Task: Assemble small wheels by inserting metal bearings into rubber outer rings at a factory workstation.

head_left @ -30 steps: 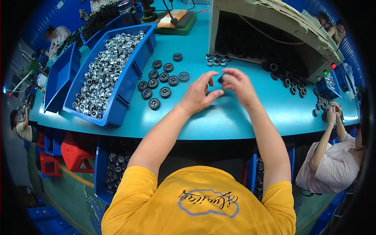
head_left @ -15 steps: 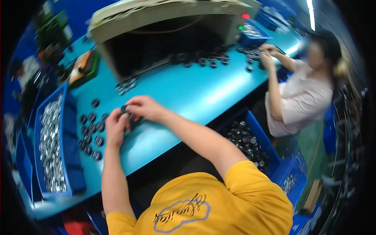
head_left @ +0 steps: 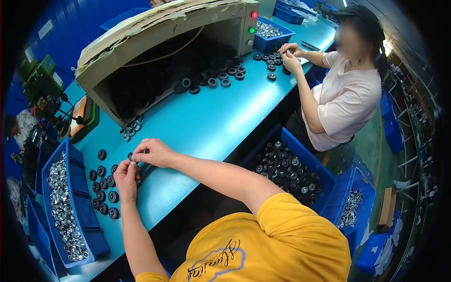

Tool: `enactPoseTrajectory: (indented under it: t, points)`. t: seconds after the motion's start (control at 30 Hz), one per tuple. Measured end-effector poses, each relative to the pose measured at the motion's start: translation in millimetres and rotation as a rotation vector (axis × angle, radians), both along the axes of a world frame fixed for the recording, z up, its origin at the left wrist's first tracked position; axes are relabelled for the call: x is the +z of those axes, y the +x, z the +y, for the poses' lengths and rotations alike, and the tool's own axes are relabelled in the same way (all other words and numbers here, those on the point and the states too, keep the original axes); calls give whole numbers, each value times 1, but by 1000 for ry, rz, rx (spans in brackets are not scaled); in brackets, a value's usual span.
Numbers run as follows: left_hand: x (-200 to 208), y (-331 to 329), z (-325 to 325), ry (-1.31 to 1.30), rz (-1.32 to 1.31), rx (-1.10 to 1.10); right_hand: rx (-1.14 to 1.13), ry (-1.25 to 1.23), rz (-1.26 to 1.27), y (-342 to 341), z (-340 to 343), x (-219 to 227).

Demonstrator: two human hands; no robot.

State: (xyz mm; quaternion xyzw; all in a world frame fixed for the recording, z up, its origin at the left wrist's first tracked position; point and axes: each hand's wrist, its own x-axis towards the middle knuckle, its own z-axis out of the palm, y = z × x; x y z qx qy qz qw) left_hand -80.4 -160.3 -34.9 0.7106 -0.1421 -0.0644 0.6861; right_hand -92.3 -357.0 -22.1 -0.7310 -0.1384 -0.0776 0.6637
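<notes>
Over the blue-green tabletop (head_left: 188, 127), my left hand (head_left: 126, 179) and my right hand (head_left: 155, 153) meet fingertip to fingertip. Both pinch a small black wheel (head_left: 131, 156), mostly covered by the fingers. Just left of my left hand, several black wheels (head_left: 101, 171) lie flat in loose rows. Farther left stands a long blue bin (head_left: 92, 230) filled with small shiny metal parts (head_left: 65, 209). Beyond my right hand sits a small cluster of metal parts (head_left: 131, 128), near a box-like machine.
The beige box-like machine (head_left: 141, 44), its front open, holds many black wheels (head_left: 212, 82) spilling out. At the right, a co-worker (head_left: 347, 94) handles wheels beside a blue bin (head_left: 268, 43). Below the table edge stands a deep blue crate (head_left: 324, 188) of black wheels.
My head view has shifted, so the scene sits differently in the picture. My two hands stay together on the small black wheel.
</notes>
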Motion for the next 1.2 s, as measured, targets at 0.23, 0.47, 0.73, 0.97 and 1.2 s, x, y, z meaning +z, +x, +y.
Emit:
enactPoseTrajectory:
  t: [0.23,0.47,0.73,0.97,1.2]
  points:
    - [-13,9,4,-217,114,-60,223,287,335,2,-2,3]
    - [-11,8,5,-130,76,-16,266,249,325,7,-4,-2]
    - [-9,4,4,-249,80,-68,315,332,326,3,-5,4]
    - [-8,2,0,-43,1,38,-10,-72,-57,5,-1,-3]
    - [-1,-3,-6,-35,-36,60,5,18,-55,4,0,-2]
